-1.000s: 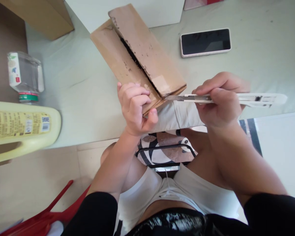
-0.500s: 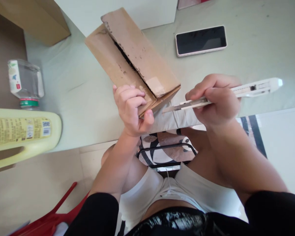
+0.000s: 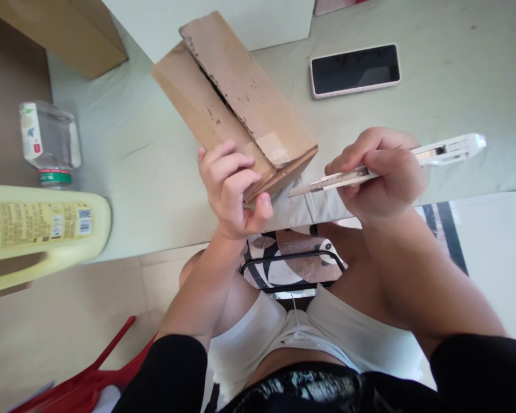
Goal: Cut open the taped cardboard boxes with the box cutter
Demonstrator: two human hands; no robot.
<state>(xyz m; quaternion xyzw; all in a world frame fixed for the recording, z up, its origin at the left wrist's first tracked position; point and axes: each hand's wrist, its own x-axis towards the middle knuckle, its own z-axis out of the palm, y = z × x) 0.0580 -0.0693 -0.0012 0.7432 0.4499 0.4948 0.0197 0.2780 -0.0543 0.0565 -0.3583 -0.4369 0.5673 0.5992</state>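
Observation:
A brown cardboard box [image 3: 258,97] lies tilted across the view, with a dark gap running between its two top flaps. Torn, scuffed marks line the gap, and a patch of clear tape sits near the close end. My left hand [image 3: 232,192] grips that near corner, fingers over the top and thumb at the end face. In my right hand [image 3: 380,172] is a white utility knife [image 3: 449,150], held in a closed grip. Its blade is out and points left, just short of the box's near end; the two look apart.
A phone [image 3: 356,70] lies on the cloth-covered table [image 3: 146,166] at the back right. To the left are a clear bottle [image 3: 54,140] with a green cap and a large yellow jug [image 3: 47,223]. Another carton [image 3: 77,34] and a white box [image 3: 223,17] stand behind.
The whole view has shifted slightly, moving the table objects a little to the right. My grip on the box is the same, and the knife has barely moved.

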